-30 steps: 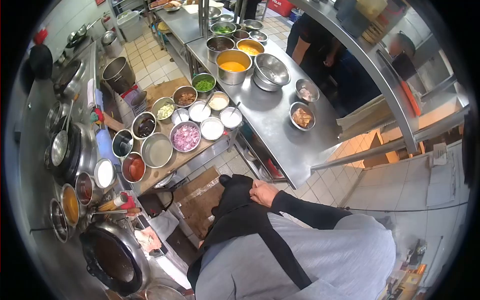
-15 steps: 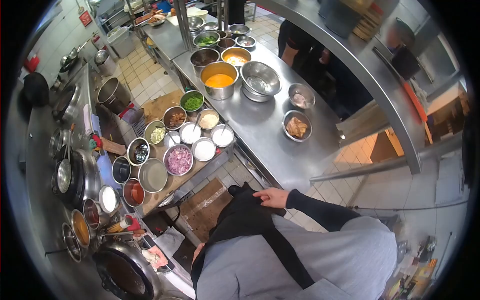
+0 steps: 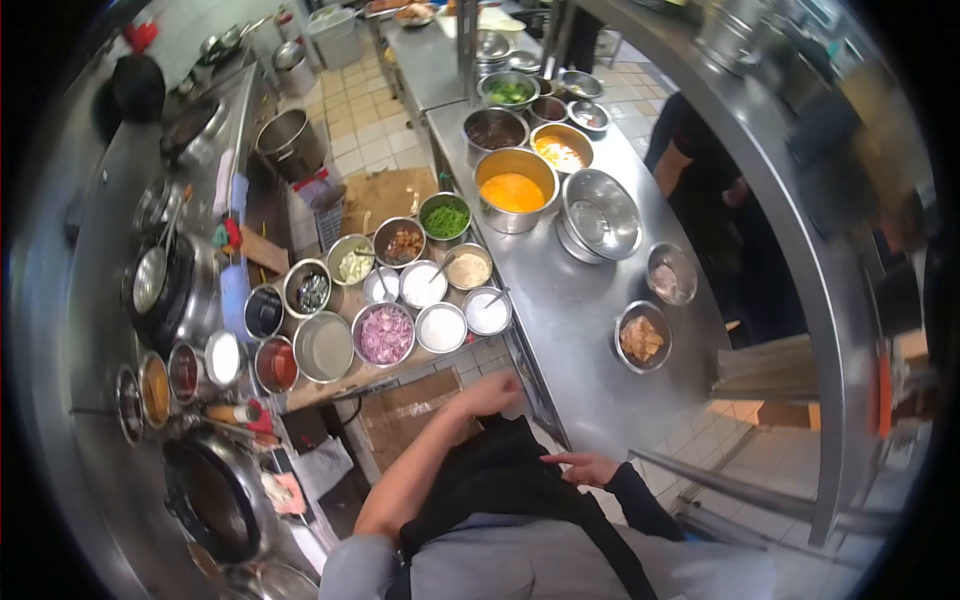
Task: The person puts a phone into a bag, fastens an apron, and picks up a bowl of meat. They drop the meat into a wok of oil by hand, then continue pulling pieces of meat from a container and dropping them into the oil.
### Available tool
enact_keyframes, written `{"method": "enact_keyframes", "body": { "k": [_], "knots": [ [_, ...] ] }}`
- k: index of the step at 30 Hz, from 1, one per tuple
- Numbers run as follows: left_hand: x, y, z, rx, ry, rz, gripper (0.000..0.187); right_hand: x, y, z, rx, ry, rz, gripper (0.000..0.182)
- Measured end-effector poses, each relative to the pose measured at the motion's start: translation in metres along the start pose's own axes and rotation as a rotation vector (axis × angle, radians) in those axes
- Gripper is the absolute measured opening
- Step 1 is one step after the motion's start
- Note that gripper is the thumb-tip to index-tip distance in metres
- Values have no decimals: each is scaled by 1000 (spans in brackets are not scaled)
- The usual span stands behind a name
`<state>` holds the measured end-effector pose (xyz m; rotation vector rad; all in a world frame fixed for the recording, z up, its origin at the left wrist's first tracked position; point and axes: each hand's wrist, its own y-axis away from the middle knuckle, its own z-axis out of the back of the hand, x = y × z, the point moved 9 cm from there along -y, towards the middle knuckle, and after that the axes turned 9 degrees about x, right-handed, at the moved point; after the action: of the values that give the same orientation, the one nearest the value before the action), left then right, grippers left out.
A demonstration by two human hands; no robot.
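Observation:
My left hand [image 3: 492, 394] is raised in front of my body, above the black apron [image 3: 475, 470], with its fingers curled in. Whether anything is inside them I cannot make out. Close to the apron on the other side, my right hand [image 3: 588, 468] has its index finger stretched out, and nothing shows in it. The bowls nearest my left hand hold chopped purple onion [image 3: 384, 335] and white powder [image 3: 441, 328]. Beside them is another white-filled bowl [image 3: 487, 313] with a spoon. Neither hand touches a bowl.
A steel counter [image 3: 590, 390] runs along the right, with a bowl of meat pieces [image 3: 641, 339], a large steel bowl [image 3: 603, 215] and a pot of orange liquid [image 3: 513, 193]. Woks, including a near one [image 3: 215, 500], line the left. A person [image 3: 715, 190] stands beyond the counter.
My left hand has come up from beside my body to in front of the apron. My right hand has shifted lower in view. The camera has turned left, so the bowls sit further right.

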<state>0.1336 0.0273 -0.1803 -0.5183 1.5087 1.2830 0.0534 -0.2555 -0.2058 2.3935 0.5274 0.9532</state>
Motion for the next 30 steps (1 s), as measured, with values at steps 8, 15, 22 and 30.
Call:
{"method": "enact_keyframes", "body": {
  "k": [8, 15, 22, 30],
  "knots": [
    [-22, -215, -105, -231, 642, 129, 41, 157, 176, 318, -1870, 55, 811, 49],
    [-64, -235, -121, -350, 590, 10, 22, 199, 183, 387, -1748, -301, 504, 23],
    [-13, -147, -90, -271, 754, -57, 24, 170, 153, 359, -1588, -23, 429, 12],
    [92, 80, -54, -380, 1035, -110, 17, 130, 68, 231, -1239, -426, 639, 36]
  ]
}}
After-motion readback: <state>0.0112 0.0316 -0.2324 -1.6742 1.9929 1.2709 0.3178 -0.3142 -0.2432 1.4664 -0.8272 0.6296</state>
